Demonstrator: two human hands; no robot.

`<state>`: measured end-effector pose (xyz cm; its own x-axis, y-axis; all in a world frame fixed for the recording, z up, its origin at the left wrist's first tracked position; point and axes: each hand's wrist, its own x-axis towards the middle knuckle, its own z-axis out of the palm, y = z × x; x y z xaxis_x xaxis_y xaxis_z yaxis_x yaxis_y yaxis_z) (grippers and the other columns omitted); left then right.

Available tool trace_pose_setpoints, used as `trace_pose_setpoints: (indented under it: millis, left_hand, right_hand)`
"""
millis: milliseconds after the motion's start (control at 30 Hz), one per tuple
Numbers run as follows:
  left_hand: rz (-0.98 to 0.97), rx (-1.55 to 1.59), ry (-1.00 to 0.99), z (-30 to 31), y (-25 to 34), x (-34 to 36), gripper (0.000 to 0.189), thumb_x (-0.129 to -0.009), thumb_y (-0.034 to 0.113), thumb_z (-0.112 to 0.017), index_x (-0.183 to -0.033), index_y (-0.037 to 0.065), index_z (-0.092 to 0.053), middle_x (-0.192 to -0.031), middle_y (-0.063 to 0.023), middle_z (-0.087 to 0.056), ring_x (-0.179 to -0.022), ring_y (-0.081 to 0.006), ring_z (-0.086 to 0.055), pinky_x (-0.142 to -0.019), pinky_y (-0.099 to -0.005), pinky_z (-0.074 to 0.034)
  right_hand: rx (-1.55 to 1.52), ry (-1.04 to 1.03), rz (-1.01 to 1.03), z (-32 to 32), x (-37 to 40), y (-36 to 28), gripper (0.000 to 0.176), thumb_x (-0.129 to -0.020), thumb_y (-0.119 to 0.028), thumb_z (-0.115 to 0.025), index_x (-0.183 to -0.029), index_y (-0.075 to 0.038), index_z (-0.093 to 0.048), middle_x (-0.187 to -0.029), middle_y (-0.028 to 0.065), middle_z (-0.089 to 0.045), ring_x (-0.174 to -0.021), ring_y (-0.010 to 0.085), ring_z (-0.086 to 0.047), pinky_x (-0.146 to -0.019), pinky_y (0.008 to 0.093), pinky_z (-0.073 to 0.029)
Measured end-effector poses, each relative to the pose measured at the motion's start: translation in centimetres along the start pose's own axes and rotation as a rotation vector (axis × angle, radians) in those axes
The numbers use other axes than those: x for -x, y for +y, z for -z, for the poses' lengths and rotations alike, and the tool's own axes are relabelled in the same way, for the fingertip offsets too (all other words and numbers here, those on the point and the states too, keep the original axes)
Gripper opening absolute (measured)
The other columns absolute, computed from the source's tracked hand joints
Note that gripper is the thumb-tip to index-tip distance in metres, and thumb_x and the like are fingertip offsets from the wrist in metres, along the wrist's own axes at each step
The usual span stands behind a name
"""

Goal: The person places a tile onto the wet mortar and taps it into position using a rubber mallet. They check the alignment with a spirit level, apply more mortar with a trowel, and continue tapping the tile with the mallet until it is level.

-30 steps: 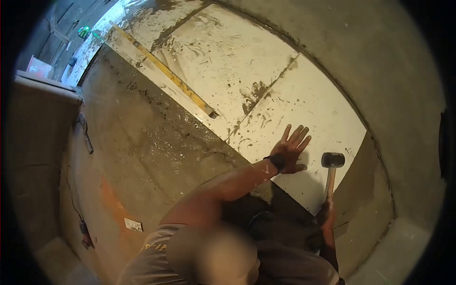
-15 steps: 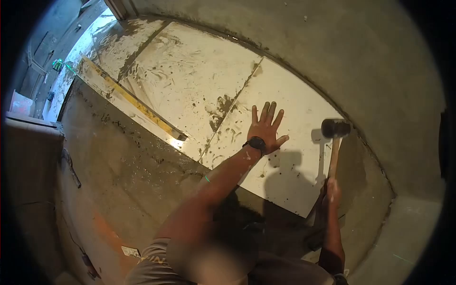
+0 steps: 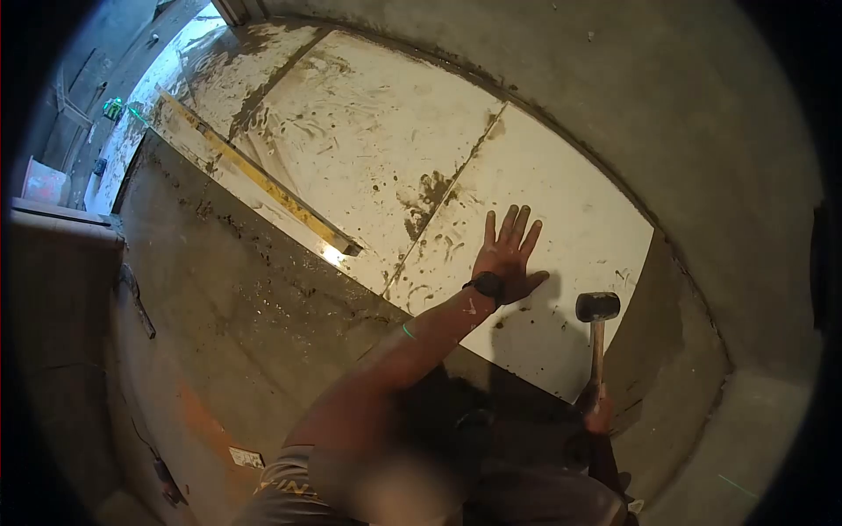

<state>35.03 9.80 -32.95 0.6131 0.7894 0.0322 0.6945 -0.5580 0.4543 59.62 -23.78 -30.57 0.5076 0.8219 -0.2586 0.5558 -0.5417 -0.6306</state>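
My left hand (image 3: 507,261) lies flat with fingers spread on a large white floor tile (image 3: 570,223), a dark watch at the wrist. My right hand (image 3: 596,408) is wrapped round the wooden handle of a rubber mallet (image 3: 598,309). The mallet's black head overlaps the right part of that same tile, near its outer edge. A grout-smeared joint runs left of my left hand, between this tile and a second white tile (image 3: 351,114) marked with wet mortar.
A long yellow spirit level (image 3: 263,180) rests along the tiles' near edge. Bare grey floor (image 3: 263,307) lies in front. A concrete wall (image 3: 684,96) borders the far side. At left are a white bucket (image 3: 44,182) and a small green-lit device (image 3: 112,109).
My right hand has drawn the mallet down towards me, its head now lower over the tile. The left hand stays spread on the tile; the view has shifted slightly.
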Motion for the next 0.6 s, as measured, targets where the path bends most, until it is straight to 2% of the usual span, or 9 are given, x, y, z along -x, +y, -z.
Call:
trace_pose_setpoints:
  millis: [100, 233, 333, 400, 433, 467, 533, 567, 600]
  left_hand:
    - [-0.001, 0.007, -0.01, 0.0, 0.2, 0.3, 0.095, -0.091, 0.066, -0.057, -0.161, 0.008, -0.026, -0.168, -0.0203, -0.018, -0.157, -0.0357, -0.012, -0.125, -0.0617, -0.006]
    - [-0.008, 0.008, 0.017, 0.1, 0.3, 0.3, 0.093, -0.093, 0.064, -0.057, -0.161, 0.008, -0.026, -0.168, -0.0203, -0.018, -0.157, -0.0364, -0.012, -0.125, -0.0617, -0.006]
    - [0.001, -0.062, -0.036, -0.3, 0.2, -0.3, 0.088, -0.095, 0.06, -0.055, -0.16, 0.008, -0.028, -0.167, -0.0209, -0.02, -0.156, -0.0374, -0.014, -0.124, -0.0619, -0.008]
    - [0.014, -0.06, -0.015, 1.1, 0.5, -2.0, 0.07, -0.095, 0.053, -0.057, -0.145, 0.005, -0.048, -0.157, -0.0232, -0.038, -0.148, -0.0396, -0.03, -0.12, -0.0604, -0.02]
    - [-0.02, -0.044, -0.001, 1.4, 0.2, -3.5, 0.065, -0.096, 0.051, -0.057, -0.141, 0.005, -0.05, -0.154, -0.0233, -0.041, -0.147, -0.0394, -0.032, -0.119, -0.0589, -0.022]
    - [-0.053, -0.028, 0.016, 1.7, -0.2, -5.3, 0.061, -0.096, 0.048, -0.056, -0.138, 0.004, -0.052, -0.152, -0.0234, -0.044, -0.146, -0.0392, -0.034, -0.118, -0.0574, -0.025]
    - [-0.087, -0.028, 0.011, 1.6, -0.5, -9.4, 0.06, -0.097, 0.046, -0.056, -0.14, 0.004, -0.051, -0.153, -0.0224, -0.043, -0.147, -0.0381, -0.033, -0.119, -0.0563, -0.025]
    - [-0.114, -0.028, 0.01, 1.4, -0.4, -11.6, 0.06, -0.097, 0.044, -0.055, -0.142, 0.004, -0.049, -0.154, -0.0214, -0.043, -0.148, -0.0371, -0.032, -0.119, -0.0553, -0.026]
    - [-0.114, -0.021, 0.022, 0.9, -0.3, -13.8, 0.06, -0.097, 0.044, -0.055, -0.142, 0.004, -0.049, -0.154, -0.0214, -0.043, -0.148, -0.0371, -0.032, -0.119, -0.0553, -0.026]
  right_hand:
    - [-0.263, -0.077, -0.2, 0.5, -1.9, -5.4, 0.052, -0.107, -0.054, -0.045, -0.09, -0.007, -0.057, -0.065, -0.0019, -0.046, -0.055, 0.0083, -0.044, -0.049, 0.0276, -0.034]
    - [-0.259, 0.08, -0.141, 0.0, -6.5, -7.6, 0.053, -0.106, -0.056, -0.045, -0.089, -0.007, -0.057, -0.064, -0.0024, -0.044, -0.052, 0.0067, -0.043, -0.047, 0.0281, -0.033]
    - [-0.278, -0.041, -0.308, -1.0, -7.7, -6.6, 0.052, -0.106, -0.054, -0.046, -0.093, -0.005, -0.058, -0.066, 0.0035, -0.051, -0.055, 0.0149, -0.05, -0.052, 0.034, -0.04]
    - [0.111, -0.03, 0.043, -2.4, -6.9, -4.6, 0.052, -0.107, -0.05, -0.045, -0.098, -0.001, -0.058, -0.074, 0.0161, -0.057, -0.066, 0.0306, -0.059, -0.062, 0.0434, -0.045]
    - [0.162, -0.126, 0.079, -1.6, -6.0, -5.9, 0.051, -0.108, -0.045, -0.042, -0.103, 0.003, -0.057, -0.086, 0.0263, -0.059, -0.08, 0.0436, -0.061, -0.071, 0.0513, -0.046]
    - [0.164, -0.123, 0.077, -2.3, -5.4, -4.7, 0.051, -0.108, -0.045, -0.042, -0.103, 0.003, -0.057, -0.086, 0.0263, -0.059, -0.08, 0.0436, -0.061, -0.071, 0.0513, -0.046]
    - [0.464, 0.085, 0.563, -3.8, -3.5, -1.7, 0.046, -0.11, -0.04, -0.04, -0.102, 0.002, -0.056, -0.086, 0.0274, -0.059, -0.081, 0.0455, -0.061, -0.072, 0.0527, -0.047]
    - [0.473, 0.094, 0.568, -3.8, -3.3, -2.0, 0.046, -0.11, -0.04, -0.04, -0.102, 0.002, -0.056, -0.086, 0.0274, -0.059, -0.081, 0.0455, -0.061, -0.072, 0.0527, -0.047]
    - [0.357, 0.012, 0.342, -3.8, -2.9, -3.3, 0.044, -0.11, -0.038, -0.039, -0.102, 0.002, -0.056, -0.086, 0.0284, -0.059, -0.08, 0.0468, -0.061, -0.07, 0.0536, -0.047]
